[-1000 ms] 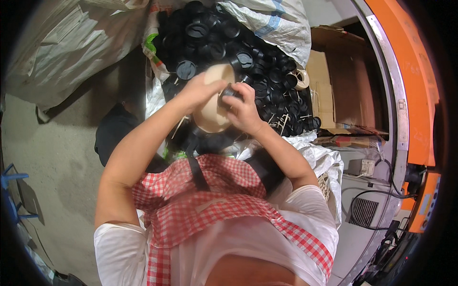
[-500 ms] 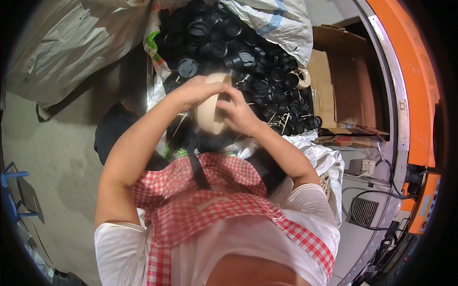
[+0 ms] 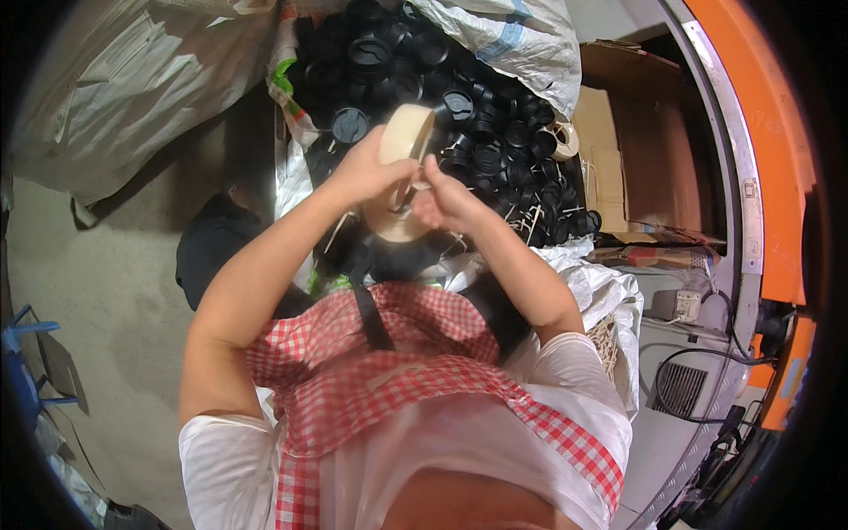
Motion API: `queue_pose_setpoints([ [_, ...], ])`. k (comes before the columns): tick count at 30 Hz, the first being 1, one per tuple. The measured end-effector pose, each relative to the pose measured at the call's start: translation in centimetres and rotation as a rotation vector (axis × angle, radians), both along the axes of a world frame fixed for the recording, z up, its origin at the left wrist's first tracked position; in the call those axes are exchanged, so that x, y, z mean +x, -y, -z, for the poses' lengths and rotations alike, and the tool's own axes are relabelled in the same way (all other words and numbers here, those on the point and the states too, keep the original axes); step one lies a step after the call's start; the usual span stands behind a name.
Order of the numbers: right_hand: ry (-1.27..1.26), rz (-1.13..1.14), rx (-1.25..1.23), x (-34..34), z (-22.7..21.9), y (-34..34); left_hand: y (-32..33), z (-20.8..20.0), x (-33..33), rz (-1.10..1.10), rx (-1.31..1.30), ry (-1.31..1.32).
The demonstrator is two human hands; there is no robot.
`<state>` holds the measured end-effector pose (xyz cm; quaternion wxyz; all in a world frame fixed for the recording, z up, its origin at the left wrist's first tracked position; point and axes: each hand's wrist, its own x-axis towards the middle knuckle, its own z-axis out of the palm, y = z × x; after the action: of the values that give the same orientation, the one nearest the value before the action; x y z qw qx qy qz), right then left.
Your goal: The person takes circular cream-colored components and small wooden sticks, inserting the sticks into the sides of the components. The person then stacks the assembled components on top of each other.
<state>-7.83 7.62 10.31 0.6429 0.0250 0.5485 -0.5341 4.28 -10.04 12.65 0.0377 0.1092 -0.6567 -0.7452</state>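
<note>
A cream plastic ring [image 3: 409, 128] stands tilted in front of me, over the black heap. My left hand [image 3: 373, 165] is closed round its left wall, thumb across the front. My right hand [image 3: 448, 200] is at the ring's open side, its thumb raised apart from the fingers. Those fingers are somewhat blurred, and whether they touch the ring I cannot tell. Black round caps [image 3: 486, 159] lie heaped in a large white woven sack [image 3: 530, 57] beneath and beyond my hands.
Another cream ring [image 3: 564, 141] lies at the heap's right edge, near thin pale sticks [image 3: 534, 223]. An open cardboard box [image 3: 654, 150] stands to the right, beside a grey and orange machine [image 3: 768, 177]. A second pale sack [image 3: 150, 97] is at left, a blue metal frame [image 3: 31, 353] at the rim.
The ring has turned and tilted, its upper end now higher. My right fingers have drawn back from inside it, and my left thumb lies lower across its front.
</note>
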Motion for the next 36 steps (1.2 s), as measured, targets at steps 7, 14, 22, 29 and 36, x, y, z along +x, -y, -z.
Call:
queue_pose_setpoints([
  [7, -1.651, -0.173, 0.391, -0.1, 6.6, -3.4, 2.8, 1.9, -1.1, -0.505, 0.010, 0.012],
  [14, -1.353, -0.199, 0.429, 1.2, 2.8, -5.7, 5.0, 6.3, 0.1, -0.504, -0.302, 0.407],
  [22, -0.779, 0.249, -0.121, 2.4, -0.4, -4.4, -1.4, 0.5, 1.0, -0.022, 0.544, 0.121],
  [29, -0.916, 0.640, 0.246, -0.6, 1.4, 3.3, 3.0, -2.1, -0.3, -0.164, 0.504, -0.171],
  [36, -1.428, 0.391, 0.539, -1.8, 6.4, 2.3, 2.8, -0.8, -0.2, -0.252, 0.244, -0.105],
])
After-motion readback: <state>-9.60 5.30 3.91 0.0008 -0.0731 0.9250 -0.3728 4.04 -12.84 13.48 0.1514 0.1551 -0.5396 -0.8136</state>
